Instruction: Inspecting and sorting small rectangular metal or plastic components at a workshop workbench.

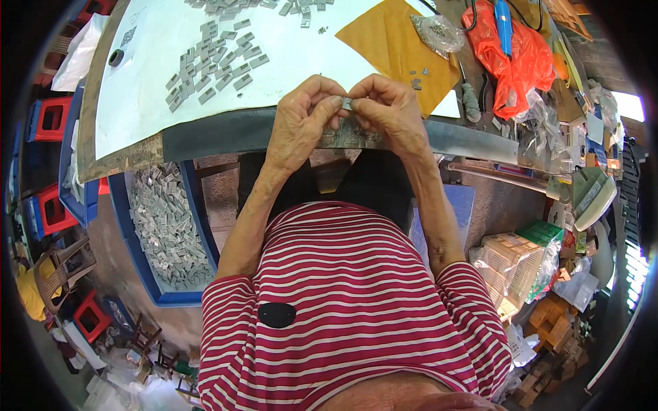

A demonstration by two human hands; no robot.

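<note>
Between the fingertips of both hands, just above the table's front edge, is a small grey metal piece point(347, 104). My left hand point(306, 115) pinches its left end and my right hand point(391, 113) pinches the other; most of it is hidden by the fingers. Many similar flat grey pieces with dark slots point(221, 63) lie spread on the white sheet point(140, 96) left of my hands. Beyond them is another heap of such pieces point(229, 5). On a brown paper sheet point(384, 41) to the right sit a few tiny parts point(416, 83).
A blue bin point(120, 205) full of grey pieces stands below the table at left. At right are a clear bag of small parts point(439, 34), a red plastic bag point(510, 82), a blue electric screwdriver point(504, 27) and a wound screwdriver point(470, 103). Plastic crates point(510, 257) stand lower right.
</note>
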